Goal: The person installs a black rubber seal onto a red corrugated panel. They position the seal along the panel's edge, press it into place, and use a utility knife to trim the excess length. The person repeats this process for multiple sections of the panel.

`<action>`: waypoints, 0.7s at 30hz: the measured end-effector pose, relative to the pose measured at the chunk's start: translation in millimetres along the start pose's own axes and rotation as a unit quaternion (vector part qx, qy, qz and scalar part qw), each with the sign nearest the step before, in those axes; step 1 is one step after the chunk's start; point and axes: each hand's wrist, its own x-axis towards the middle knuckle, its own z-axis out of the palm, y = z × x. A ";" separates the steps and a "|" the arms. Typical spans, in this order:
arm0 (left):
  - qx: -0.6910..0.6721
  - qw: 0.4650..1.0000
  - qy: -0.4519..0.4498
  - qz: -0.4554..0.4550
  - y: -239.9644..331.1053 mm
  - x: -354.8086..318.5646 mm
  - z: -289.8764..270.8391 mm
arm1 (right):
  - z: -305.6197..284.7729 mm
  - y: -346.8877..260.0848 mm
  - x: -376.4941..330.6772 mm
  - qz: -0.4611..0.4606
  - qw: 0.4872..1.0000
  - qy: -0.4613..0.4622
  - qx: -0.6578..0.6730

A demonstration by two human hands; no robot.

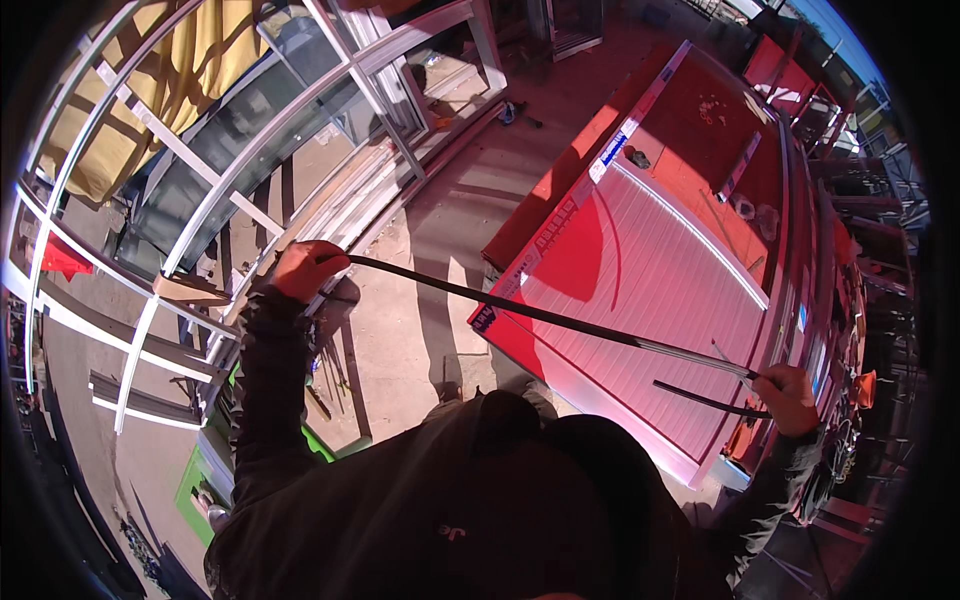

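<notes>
A long, thin black strip [540, 316], which looks like a rubber seal, is stretched between my two hands. My left hand [308, 268] pinches one end, beside the white metal frames. Out to the right, my right hand [788, 400] is closed around the strip. A short free end of it sticks back out from that fist toward the left. Beneath the strip's right half lies a ribbed panel [660, 270], lit pinkish red, on the red-covered worktable [590, 150]. The strip hangs above the panel, seemingly apart from it.
White metal window frames [205, 220] stand close on my left, with a yellow cloth [190, 80] behind. A bright metal profile [700, 235] lies along the panel's far edge. Near my left side is a green-edged object [195, 490]. Clutter fills racks [870, 250] at the right.
</notes>
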 end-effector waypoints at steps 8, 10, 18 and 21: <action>-0.015 0.966 0.021 0.257 90.6 130.2 233.1 | 4.1 259.2 87.4 0.104 0.970 0.162 -0.148; -0.041 0.970 0.018 0.240 93.9 149.0 276.7 | 22.6 324.1 110.4 0.100 0.970 0.185 -0.123; -0.109 0.975 -0.017 0.191 133.0 184.5 355.1 | 143.9 270.5 242.8 -0.099 0.984 0.146 0.002; -0.150 0.979 -0.050 0.132 147.7 199.5 365.3 | 203.6 159.6 277.3 -0.157 0.946 -0.020 0.284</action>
